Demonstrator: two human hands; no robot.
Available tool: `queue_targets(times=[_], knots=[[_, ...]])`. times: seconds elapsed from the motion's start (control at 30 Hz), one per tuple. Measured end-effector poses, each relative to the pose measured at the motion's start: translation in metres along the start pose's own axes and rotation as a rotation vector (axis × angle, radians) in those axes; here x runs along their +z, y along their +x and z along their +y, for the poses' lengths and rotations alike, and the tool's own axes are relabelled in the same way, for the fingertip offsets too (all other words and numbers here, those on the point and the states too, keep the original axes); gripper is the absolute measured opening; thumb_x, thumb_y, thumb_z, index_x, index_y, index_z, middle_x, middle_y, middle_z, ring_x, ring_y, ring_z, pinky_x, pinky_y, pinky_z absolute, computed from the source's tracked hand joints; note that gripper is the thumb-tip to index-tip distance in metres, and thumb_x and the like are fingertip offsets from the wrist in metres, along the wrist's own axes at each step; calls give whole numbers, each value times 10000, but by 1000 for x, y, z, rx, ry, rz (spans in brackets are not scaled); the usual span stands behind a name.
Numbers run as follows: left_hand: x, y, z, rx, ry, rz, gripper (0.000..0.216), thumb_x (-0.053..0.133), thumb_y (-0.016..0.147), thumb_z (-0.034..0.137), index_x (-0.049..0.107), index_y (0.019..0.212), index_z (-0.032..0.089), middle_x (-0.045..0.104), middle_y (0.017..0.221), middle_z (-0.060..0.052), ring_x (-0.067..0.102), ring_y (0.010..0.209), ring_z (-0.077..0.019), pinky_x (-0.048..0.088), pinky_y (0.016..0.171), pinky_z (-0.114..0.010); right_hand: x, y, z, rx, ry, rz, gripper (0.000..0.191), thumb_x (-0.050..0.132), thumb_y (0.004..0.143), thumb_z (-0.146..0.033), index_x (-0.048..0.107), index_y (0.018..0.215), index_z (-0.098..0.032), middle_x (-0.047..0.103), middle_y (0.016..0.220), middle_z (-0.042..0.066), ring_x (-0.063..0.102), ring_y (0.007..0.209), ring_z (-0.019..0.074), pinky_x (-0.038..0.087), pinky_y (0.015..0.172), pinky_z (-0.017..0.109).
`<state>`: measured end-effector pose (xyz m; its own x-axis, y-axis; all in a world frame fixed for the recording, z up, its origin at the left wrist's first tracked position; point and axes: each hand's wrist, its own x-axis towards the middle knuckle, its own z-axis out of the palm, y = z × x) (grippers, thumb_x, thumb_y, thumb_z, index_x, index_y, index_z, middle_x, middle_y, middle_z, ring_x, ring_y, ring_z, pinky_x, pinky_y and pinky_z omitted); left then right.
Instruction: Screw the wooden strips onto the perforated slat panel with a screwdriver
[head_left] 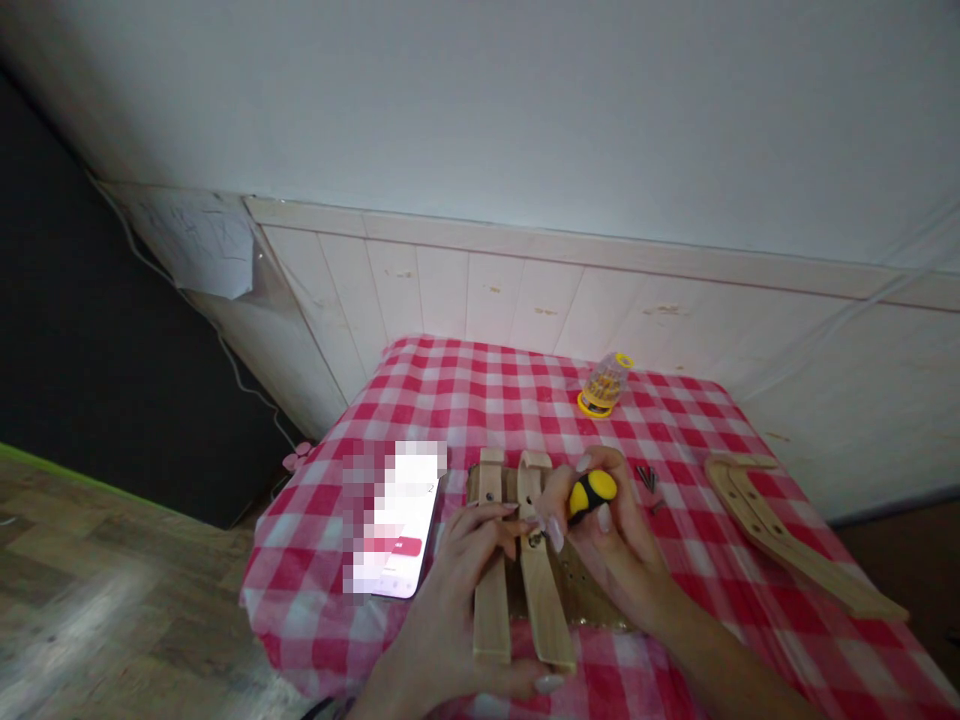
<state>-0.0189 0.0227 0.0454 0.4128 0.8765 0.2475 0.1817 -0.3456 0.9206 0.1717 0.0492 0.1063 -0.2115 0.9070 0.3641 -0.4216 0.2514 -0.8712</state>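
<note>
My right hand (pixel 626 560) is closed around a short yellow-and-black screwdriver (pixel 594 495), with the shaft side pointing left toward the wood. Two curved wooden strips, a left one (pixel 491 625) and a right one (pixel 549 620), lie side by side across a darker wooden board (pixel 596 592). My left hand (pixel 454 590) grips the left strip, its fingers over the top and its thumb by the strips' lower ends. A dark screw head (pixel 535 541) shows in the right strip near my fingertips. Whether the screwdriver tip touches it is hidden.
A lit phone (pixel 409 540) lies left of my left hand. Several loose screws (pixel 648 479) rest right of the board. Farther right is another curved wooden piece (pixel 787 545). A clear, yellow-based bit container (pixel 604 385) stands toward the wall on the checked tablecloth (pixel 465 390).
</note>
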Motion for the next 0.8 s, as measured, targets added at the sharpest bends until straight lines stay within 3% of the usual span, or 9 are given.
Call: queue_targets(times=[0.17,0.33,0.53,0.8], knots=[[1,-1,-2,10,-8,-10,748,900,631,773,639,1123,273,563,1476,-137,509,1428,-452,462,1160,-644,6,4,-1,134,154,54,431,578,997,-687,695,1138,-297,569,747,-6,507,642,197,538,671,358],[4,-3,-5,10,-13,16,848,886,646,790,603,1272,293,531,1510,-150,512,1436,-446,448,1175,-648,-2,0,3,83,45,61,331,598,1024,-605,702,1088,-297,618,783,12,599,729,219,571,739,379],[8,-3,-15,86,12,51,877,897,666,748,597,1348,287,544,1492,-152,514,1431,-448,439,1183,-644,-12,-3,7,5,-155,25,285,654,1010,-569,663,1111,-303,700,1047,66,674,983,251,548,947,431],[8,6,-23,140,33,81,730,928,646,688,639,1168,267,600,1412,-144,545,1387,-433,469,1154,-596,-7,5,6,-36,-60,-88,220,648,1038,-514,561,1123,-331,693,858,-9,663,769,201,554,793,383]])
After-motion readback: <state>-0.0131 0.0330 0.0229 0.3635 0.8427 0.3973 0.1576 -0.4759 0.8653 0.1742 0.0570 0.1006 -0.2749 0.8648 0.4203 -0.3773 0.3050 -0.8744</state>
